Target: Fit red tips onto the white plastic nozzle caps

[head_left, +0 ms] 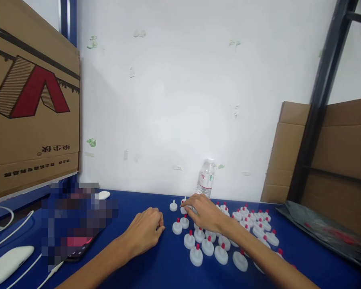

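My left hand (147,228) hovers over the blue table left of the caps, its fingers curled in and thumb against them. Whatever it may hold is hidden. My right hand (203,212) reaches over the group, fingers and thumb bent down around a white nozzle cap (184,209) at the back left, which they partly cover. Just left of it stands a white nozzle cap without a red tip (173,206). Several white nozzle caps with red tips (196,256) stand upright below and right of my right hand. My right forearm hides some of them.
A water bottle (206,178) leans at the white wall behind my right hand. Left are a large cardboard box (33,132), a blurred-out item (78,220), white cables and a white device (10,265). Right are a grey plastic bag (327,233) and cardboard (285,152).
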Available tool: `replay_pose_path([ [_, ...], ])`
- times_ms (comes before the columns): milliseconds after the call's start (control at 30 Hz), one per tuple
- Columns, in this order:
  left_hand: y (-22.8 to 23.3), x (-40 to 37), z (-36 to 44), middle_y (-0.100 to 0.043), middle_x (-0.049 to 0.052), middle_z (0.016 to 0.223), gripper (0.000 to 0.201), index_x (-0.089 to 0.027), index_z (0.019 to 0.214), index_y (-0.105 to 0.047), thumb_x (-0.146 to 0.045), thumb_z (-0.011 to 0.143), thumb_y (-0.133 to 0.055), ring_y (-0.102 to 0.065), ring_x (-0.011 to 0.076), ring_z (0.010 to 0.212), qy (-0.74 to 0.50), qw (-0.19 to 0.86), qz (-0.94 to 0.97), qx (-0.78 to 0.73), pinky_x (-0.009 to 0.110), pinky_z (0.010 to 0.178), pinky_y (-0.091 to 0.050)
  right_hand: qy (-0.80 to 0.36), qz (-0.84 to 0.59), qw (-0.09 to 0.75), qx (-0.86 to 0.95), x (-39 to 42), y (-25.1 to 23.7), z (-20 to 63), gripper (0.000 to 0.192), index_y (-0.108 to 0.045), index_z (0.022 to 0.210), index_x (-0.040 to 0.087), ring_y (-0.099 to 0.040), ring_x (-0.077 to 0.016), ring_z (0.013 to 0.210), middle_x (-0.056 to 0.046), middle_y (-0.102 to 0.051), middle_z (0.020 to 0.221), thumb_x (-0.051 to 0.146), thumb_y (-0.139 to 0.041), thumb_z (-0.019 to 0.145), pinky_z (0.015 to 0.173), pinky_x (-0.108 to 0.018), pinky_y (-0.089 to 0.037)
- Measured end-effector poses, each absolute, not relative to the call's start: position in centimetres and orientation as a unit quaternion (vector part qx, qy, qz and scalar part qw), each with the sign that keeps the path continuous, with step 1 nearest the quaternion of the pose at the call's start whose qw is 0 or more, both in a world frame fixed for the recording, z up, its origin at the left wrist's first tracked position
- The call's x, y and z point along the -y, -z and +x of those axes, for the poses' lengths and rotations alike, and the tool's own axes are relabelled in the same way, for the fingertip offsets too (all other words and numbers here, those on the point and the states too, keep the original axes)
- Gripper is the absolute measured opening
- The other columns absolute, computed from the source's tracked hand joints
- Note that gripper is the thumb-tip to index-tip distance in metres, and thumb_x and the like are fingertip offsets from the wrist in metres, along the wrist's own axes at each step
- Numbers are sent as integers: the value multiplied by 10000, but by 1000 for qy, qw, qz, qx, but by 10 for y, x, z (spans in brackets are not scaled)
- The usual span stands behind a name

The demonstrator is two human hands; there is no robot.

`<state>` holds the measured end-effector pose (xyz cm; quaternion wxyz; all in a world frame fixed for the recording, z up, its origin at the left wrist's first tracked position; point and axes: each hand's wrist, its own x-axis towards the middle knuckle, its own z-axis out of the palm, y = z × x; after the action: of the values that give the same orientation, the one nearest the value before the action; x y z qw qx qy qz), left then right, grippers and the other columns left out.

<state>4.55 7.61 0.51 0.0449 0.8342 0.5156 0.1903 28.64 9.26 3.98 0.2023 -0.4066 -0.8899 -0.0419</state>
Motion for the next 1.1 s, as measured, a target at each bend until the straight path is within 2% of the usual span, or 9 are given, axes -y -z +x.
replay_pose_path([
  [167,-7,-76,47,-685,36,899,96,-227,839,-608,-228,884,-523,-647,225,817,-226,40,824,-517,305,669,-386,53,-410,185,892,-93,-42,287,315,-765,1024,211,-661,-243,995,-72,-772,999,262,-456,988,957,-376,-411],
  [333,-14,-80,44,-675,8,861,109,-228,851,-600,-198,878,-498,-637,189,782,-278,32,803,-526,289,674,-384,66,-416,187,887,-98,-49,279,348,-749,1076,222,-642,-247,1040,-74,-764,1029,321,-420,1019,946,-369,-405],
  [500,-21,-83,40,-679,13,868,149,-218,864,-625,-183,895,-483,-628,176,757,-309,19,790,-530,280,661,-378,65,-411,151,897,-106,-51,271,263,-787,939,234,-679,-250,946,-57,-783,908,321,-540,962,878,-344,-436],
  [633,-23,-82,38,-677,13,862,150,-218,858,-633,-175,891,-492,-617,176,741,-325,15,784,-528,278,642,-362,64,-415,123,899,-115,-51,270,181,-788,986,247,-703,-229,930,-36,-788,982,206,-652,874,861,-311,-444],
  [800,-23,-80,39,-679,11,856,159,-221,854,-660,-176,875,-510,-612,170,723,-329,18,788,-520,272,633,-359,58,-425,105,897,-124,-55,263,184,-789,945,249,-723,-192,872,-6,-794,934,142,-673,851,799,-264,-451],
  [933,-24,-79,38,-694,17,854,195,-229,843,-702,-191,870,-513,-620,179,725,-334,26,791,-512,276,638,-369,56,-436,100,893,-125,-60,261,140,-776,971,249,-721,-213,839,-19,-784,929,255,-724,841,712,-270,-450],
  [1000,-25,-79,38,-712,20,872,221,-238,889,-723,-203,880,-506,-631,186,735,-343,34,788,-510,281,655,-388,62,-439,105,890,-124,-63,261,191,-768,988,228,-714,-242,859,-62,-778,962,362,-662,903,727,-303,-455],
  [1100,-26,-80,37,-739,21,906,263,-253,971,-743,-250,923,-484,-649,188,740,-362,53,781,-506,285,688,-425,60,-421,110,898,-121,-63,260,376,-741,1089,223,-700,-256,920,-96,-771,1012,453,-452,1018,809,-349,-459],
])
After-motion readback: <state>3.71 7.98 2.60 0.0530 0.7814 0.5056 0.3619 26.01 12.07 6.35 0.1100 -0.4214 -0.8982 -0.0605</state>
